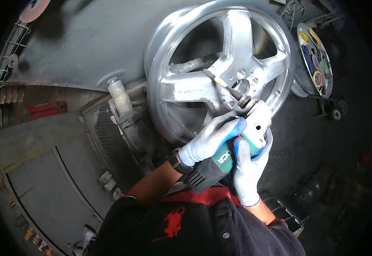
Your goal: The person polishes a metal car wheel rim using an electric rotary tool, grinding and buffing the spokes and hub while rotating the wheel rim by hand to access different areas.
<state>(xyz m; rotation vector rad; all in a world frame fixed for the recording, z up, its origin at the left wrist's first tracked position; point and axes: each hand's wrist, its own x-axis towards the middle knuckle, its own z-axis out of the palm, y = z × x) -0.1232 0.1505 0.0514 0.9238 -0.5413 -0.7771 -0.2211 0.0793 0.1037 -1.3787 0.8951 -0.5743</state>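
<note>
A silver alloy wheel (186,87) with broad spokes stands upright in front of me. Both my hands wear white knit gloves with blue on the fingers. My left hand (213,138) is wrapped round the green and black body of an angle grinder (224,161), and my right hand (251,168) grips it from the other side, near the silver gear head. From that head a slim dark shaft (224,85) with a yellowish section points up and left, its tip in front of a spoke. Whether the tip touches the metal I cannot tell.
A grey cylindrical fitting (120,96) stands left of the wheel. At the right, a round tray (303,59) holds discs and yellow pieces, with a small caster (336,114) below. Something red (45,110) lies at the left, above a grey panel (45,187).
</note>
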